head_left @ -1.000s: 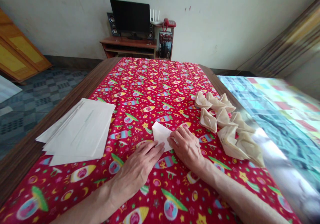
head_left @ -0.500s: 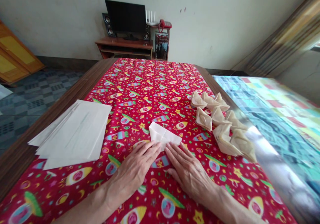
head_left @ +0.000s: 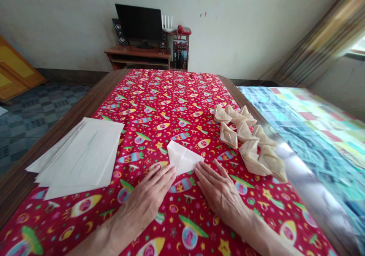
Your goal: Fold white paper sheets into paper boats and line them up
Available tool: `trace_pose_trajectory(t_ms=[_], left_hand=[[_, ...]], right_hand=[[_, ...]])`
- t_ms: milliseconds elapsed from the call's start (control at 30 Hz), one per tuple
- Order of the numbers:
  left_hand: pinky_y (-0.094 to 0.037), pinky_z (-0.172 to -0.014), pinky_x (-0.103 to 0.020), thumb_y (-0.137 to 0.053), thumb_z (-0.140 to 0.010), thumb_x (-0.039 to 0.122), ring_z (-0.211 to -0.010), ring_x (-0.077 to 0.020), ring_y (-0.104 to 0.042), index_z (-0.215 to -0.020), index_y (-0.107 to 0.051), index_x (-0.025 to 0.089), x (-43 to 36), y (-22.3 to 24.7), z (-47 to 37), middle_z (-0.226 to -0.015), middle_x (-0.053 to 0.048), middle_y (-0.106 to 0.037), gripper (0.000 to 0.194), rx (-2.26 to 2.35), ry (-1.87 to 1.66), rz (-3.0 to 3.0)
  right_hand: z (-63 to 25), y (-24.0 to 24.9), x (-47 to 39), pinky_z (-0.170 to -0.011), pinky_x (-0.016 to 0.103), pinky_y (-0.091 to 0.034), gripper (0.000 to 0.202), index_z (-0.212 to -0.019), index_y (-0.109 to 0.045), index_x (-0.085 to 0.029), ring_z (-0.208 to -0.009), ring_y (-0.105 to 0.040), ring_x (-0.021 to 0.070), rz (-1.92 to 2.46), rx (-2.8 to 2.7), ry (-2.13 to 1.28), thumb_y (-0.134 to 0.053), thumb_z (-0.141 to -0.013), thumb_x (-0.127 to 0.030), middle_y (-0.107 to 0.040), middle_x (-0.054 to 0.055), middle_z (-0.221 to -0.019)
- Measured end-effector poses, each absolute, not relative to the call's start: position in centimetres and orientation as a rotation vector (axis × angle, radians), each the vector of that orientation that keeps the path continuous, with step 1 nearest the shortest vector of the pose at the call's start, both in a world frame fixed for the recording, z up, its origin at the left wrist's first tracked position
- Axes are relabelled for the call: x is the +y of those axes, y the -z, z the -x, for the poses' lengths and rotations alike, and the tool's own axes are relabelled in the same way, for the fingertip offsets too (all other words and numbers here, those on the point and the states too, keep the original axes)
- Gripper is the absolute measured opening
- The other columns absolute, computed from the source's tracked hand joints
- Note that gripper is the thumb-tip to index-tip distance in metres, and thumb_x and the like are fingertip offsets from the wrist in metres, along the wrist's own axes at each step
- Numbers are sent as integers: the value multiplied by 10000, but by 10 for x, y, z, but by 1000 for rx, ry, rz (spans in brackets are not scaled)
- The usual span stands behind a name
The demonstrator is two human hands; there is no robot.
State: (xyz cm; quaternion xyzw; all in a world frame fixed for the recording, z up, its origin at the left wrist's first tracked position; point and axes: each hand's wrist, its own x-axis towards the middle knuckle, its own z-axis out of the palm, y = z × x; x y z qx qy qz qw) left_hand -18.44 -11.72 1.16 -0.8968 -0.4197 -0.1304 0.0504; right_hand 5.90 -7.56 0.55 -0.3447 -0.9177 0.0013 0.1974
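A small folded white paper [head_left: 184,158] lies on the red patterned cloth [head_left: 171,111] in front of me. My left hand [head_left: 149,191] rests flat, its fingertips at the paper's lower left edge. On the other side, my right hand [head_left: 218,189] lies flat with its fingertips touching the paper's right corner, the thumb hidden under or beside the palm. Neither hand grips anything. Several folded paper pieces [head_left: 228,135] with pointed ends sit in a group to the right. To the left is a stack of flat white sheets [head_left: 82,153].
The cloth covers a dark wooden table [head_left: 97,92]. Beyond it stand a monitor [head_left: 138,23] on a small desk [head_left: 137,51] and a red telephone [head_left: 184,30]. A bed with a blue and checkered cover [head_left: 302,134] is at the right.
My hands have moved apart, from the middle of the paper's lower edge out to its sides, and more of the paper shows. The view has shifted slightly.
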Motion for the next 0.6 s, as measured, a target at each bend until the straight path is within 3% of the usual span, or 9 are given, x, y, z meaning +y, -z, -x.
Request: trace_pose_trajectory(t_ms=[133, 233, 333, 400, 500, 600], left_hand=[[-415, -957, -393, -393, -868, 100, -1061, -219, -539, -1078, -603, 139, -98, -22, 178, -1140, -87, -619, 299, -1336, 490, 2811], [-464, -792, -364, -470, -904, 227, -841, -191, -566, -838, -601, 179, -69, -23, 173, -877, -34, -624, 154, -1444, 452, 2877], [-475, -792, -315, -599, -837, 214, -862, -173, -562, -825, -567, 187, -41, -19, 173, -868, -4, -593, 44, -1457, 523, 2983], [-456, -903, -348, -686, -771, 243, -1027, -202, -531, -1011, -553, 197, -28, -15, 175, -1059, -30, -574, 278, -1490, 619, 2951], [-380, -1033, -430, -748, -706, 333, -1226, -255, -414, -1302, -389, 214, -19, -10, 181, -1306, -84, -448, 705, -1542, 650, 2898], [-382, -1042, -431, -742, -704, 388, -1227, -256, -421, -1349, -350, 232, -18, -7, 185, -1304, -81, -444, 770, -1551, 611, 2924]], right_hand=[[-49, -10, -60, -943, 404, -388, 187, -961, -621, -179, -967, -611, 182, 958, -2531, -17, -435, -941, -188, -696, 55, -980], [-40, -12, -45, -768, 354, -398, 251, -726, -581, -187, -759, -582, 166, 1040, -2596, 67, -457, -936, -246, -652, 29, -764], [-34, -8, -36, -705, 328, -380, 212, -731, -562, -200, -728, -534, 176, 1192, -2543, 124, -522, -900, -321, -597, 27, -738], [-35, -5, -34, -727, 328, -396, 169, -860, -572, -198, -810, -530, 202, 1275, -2464, 104, -570, -865, -367, -596, 59, -860], [-40, -2, -36, -758, 344, -423, 279, -995, -541, -177, -882, -522, 231, 1331, -2381, 66, -575, -851, -414, -568, 104, -961], [-44, -1, -37, -735, 342, -433, 237, -937, -531, -187, -825, -527, 219, 1321, -2365, 28, -525, -877, -416, -558, 88, -896]])
